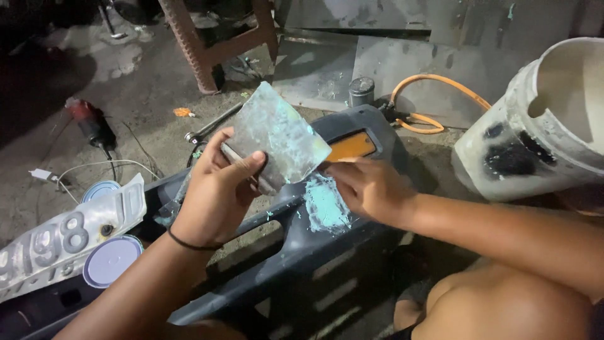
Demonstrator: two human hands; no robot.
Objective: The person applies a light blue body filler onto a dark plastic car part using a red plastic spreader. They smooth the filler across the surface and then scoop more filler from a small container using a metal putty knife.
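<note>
We held a flat, putty-smeared mixing plate (pixel 281 135) up in our left hand (pixel 217 192), the grip clenched on its lower left corner with the thumb across the face and the fingers behind. The plate tilted over the dark plastic body panel (pixel 296 252) that lay across our lap and the floor. Our right hand (pixel 371 189) rested on the panel just beside the plate's lower right edge. Its fingers were curled together at the edge of the putty, but we could not tell whether they pinched a small spreader or simply pressed on the surface.

As for progress, we judged the filling to be partly done. One patch of pale green putty (pixel 326 204) already sat on the panel, just below the orange reflector (pixel 352 146). It was rough and uneven, with torn edges and small flecks scattered to its left, so it looked unsmoothed. The plate carried only a thin greenish film, which suggested that most of the mixed filler had been used. The rest of the panel showed no putty.

Around us lay a white number plate (pixel 63 242), two round tin lids (pixel 112 259), a red power tool (pixel 91 123) on the floor, an orange hose (pixel 434 85) and a stained white bucket (pixel 541 126) to our right.
</note>
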